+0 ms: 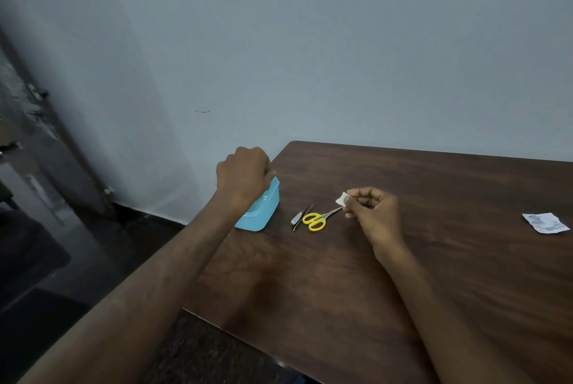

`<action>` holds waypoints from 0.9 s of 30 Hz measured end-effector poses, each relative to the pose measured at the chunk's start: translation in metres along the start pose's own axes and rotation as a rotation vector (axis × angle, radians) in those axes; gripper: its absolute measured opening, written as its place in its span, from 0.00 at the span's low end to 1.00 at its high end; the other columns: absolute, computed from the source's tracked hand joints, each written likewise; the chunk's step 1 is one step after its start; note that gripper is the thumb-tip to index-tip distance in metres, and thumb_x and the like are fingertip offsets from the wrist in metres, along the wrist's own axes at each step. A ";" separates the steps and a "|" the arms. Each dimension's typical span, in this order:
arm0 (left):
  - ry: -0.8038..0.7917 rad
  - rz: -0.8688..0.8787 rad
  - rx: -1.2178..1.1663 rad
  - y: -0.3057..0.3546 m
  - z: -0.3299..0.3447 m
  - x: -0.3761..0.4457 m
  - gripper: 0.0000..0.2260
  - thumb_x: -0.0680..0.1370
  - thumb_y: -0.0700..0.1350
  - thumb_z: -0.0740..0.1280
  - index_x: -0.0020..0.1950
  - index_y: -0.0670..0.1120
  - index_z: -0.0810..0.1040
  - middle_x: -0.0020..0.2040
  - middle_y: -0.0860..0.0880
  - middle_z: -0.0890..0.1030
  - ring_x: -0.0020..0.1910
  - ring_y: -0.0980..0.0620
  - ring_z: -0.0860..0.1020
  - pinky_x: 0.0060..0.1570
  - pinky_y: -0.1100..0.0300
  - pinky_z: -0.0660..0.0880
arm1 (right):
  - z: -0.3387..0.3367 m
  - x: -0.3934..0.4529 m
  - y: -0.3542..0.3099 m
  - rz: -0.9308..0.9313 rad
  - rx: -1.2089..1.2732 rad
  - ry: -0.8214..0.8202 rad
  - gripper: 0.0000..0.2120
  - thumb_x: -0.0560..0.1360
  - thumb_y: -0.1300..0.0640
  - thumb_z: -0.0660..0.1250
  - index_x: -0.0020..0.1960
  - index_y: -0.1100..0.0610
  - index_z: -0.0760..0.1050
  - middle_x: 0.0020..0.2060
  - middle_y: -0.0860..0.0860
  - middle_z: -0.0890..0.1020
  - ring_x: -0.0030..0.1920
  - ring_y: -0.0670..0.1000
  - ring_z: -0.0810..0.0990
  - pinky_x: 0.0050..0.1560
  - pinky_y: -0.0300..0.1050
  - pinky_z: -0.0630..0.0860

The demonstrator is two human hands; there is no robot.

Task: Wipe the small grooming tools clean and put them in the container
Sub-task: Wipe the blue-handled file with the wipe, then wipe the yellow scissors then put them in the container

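Left hand (245, 172) fisted over container (259, 210), right hand (370, 213) pinching wipe (342, 198) (dark wooden table (434, 259), blue-grey wall (310, 42)).

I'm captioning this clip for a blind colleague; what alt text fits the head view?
A person's right hand pinches a small white wipe above yellow-handled scissors lying on a dark wooden table. Their left hand rests curled over the far end of a light blue plastic container. Metal nail clippers lie beside the scissors, and a torn white sachet lies far right.

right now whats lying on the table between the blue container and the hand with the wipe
In the head view, nail clippers, tweezers and yellow scissors lie between the blue container and the right hand pinching the wipe.
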State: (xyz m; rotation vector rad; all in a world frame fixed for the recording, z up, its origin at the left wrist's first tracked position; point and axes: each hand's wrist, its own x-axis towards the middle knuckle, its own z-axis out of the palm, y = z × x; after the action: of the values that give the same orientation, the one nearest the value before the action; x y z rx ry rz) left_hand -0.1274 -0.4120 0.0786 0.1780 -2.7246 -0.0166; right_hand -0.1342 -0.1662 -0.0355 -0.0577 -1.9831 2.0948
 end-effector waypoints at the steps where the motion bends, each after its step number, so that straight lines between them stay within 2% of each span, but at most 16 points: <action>1: 0.039 0.046 -0.051 0.008 -0.003 -0.001 0.07 0.80 0.56 0.72 0.52 0.54 0.84 0.50 0.51 0.85 0.51 0.44 0.83 0.45 0.55 0.73 | -0.001 0.001 -0.001 -0.002 0.013 0.018 0.04 0.74 0.63 0.79 0.47 0.56 0.86 0.39 0.54 0.89 0.35 0.52 0.86 0.49 0.58 0.85; 4: -0.032 0.141 -0.124 0.036 -0.008 -0.008 0.04 0.79 0.50 0.73 0.52 0.54 0.86 0.49 0.51 0.86 0.51 0.46 0.84 0.47 0.54 0.78 | -0.006 0.003 -0.003 -0.005 0.050 0.064 0.05 0.75 0.65 0.78 0.47 0.57 0.85 0.39 0.56 0.88 0.34 0.50 0.85 0.47 0.56 0.84; 7: -0.202 0.195 -0.075 0.060 0.005 -0.021 0.05 0.76 0.43 0.71 0.47 0.51 0.86 0.50 0.48 0.85 0.51 0.42 0.84 0.44 0.56 0.76 | -0.011 0.005 -0.002 0.000 0.056 0.081 0.05 0.76 0.65 0.77 0.47 0.56 0.85 0.38 0.55 0.88 0.33 0.50 0.84 0.46 0.55 0.83; 9: -0.283 0.221 -0.101 0.066 0.021 -0.027 0.01 0.77 0.46 0.73 0.46 0.49 0.84 0.48 0.50 0.86 0.51 0.44 0.84 0.43 0.55 0.78 | -0.013 0.007 -0.001 0.005 0.065 0.085 0.04 0.76 0.65 0.77 0.47 0.57 0.85 0.38 0.55 0.88 0.33 0.50 0.84 0.46 0.55 0.83; 11: -0.294 0.244 -0.098 0.071 0.034 -0.033 0.08 0.77 0.53 0.75 0.48 0.49 0.85 0.48 0.51 0.86 0.51 0.46 0.84 0.42 0.55 0.79 | -0.013 0.007 0.000 0.007 0.073 0.092 0.04 0.76 0.65 0.77 0.47 0.57 0.85 0.38 0.55 0.88 0.33 0.50 0.84 0.45 0.55 0.83; 14: -0.266 0.268 -0.053 0.078 0.047 -0.039 0.13 0.78 0.59 0.74 0.53 0.50 0.86 0.53 0.49 0.85 0.54 0.45 0.83 0.46 0.53 0.79 | -0.013 0.007 -0.001 0.008 0.087 0.096 0.05 0.75 0.66 0.77 0.46 0.57 0.85 0.36 0.54 0.88 0.32 0.49 0.84 0.43 0.52 0.82; 17: -0.211 0.273 -0.004 0.085 0.050 -0.041 0.14 0.77 0.59 0.75 0.53 0.50 0.86 0.57 0.48 0.81 0.57 0.45 0.81 0.49 0.51 0.77 | -0.014 0.009 -0.001 0.013 0.095 0.103 0.05 0.75 0.66 0.77 0.46 0.57 0.85 0.36 0.55 0.88 0.32 0.49 0.83 0.41 0.50 0.82; 20: -0.203 0.265 -0.015 0.090 0.045 -0.040 0.09 0.76 0.57 0.77 0.49 0.53 0.87 0.57 0.49 0.80 0.59 0.46 0.78 0.52 0.49 0.79 | -0.014 0.010 -0.001 0.015 0.095 0.111 0.04 0.75 0.65 0.77 0.46 0.57 0.85 0.36 0.55 0.88 0.32 0.50 0.84 0.41 0.51 0.82; 23: -0.261 0.242 -0.063 0.093 0.046 -0.036 0.07 0.75 0.55 0.78 0.46 0.54 0.87 0.51 0.52 0.85 0.58 0.47 0.80 0.48 0.51 0.80 | -0.022 0.011 -0.007 -0.001 0.130 0.147 0.04 0.76 0.65 0.76 0.47 0.58 0.85 0.36 0.55 0.88 0.33 0.50 0.84 0.40 0.49 0.82; 26: -0.371 0.189 -0.249 0.096 0.049 -0.031 0.06 0.73 0.57 0.78 0.39 0.57 0.87 0.44 0.57 0.86 0.50 0.52 0.83 0.50 0.52 0.83 | -0.044 0.017 -0.016 -0.030 0.188 0.258 0.04 0.76 0.64 0.77 0.47 0.57 0.85 0.36 0.53 0.88 0.33 0.48 0.84 0.40 0.46 0.83; 27: -0.405 0.194 -0.337 0.099 0.050 -0.030 0.07 0.74 0.57 0.79 0.37 0.58 0.86 0.42 0.58 0.86 0.48 0.54 0.83 0.49 0.55 0.83 | -0.054 0.018 -0.019 -0.036 0.216 0.289 0.05 0.76 0.65 0.76 0.47 0.57 0.85 0.36 0.52 0.88 0.33 0.48 0.84 0.39 0.44 0.83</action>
State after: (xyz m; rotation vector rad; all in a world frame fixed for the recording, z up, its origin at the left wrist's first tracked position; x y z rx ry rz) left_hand -0.1322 -0.3112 0.0247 -0.2096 -3.0692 -0.5024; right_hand -0.1376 -0.1086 -0.0180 -0.2663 -1.5755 2.1258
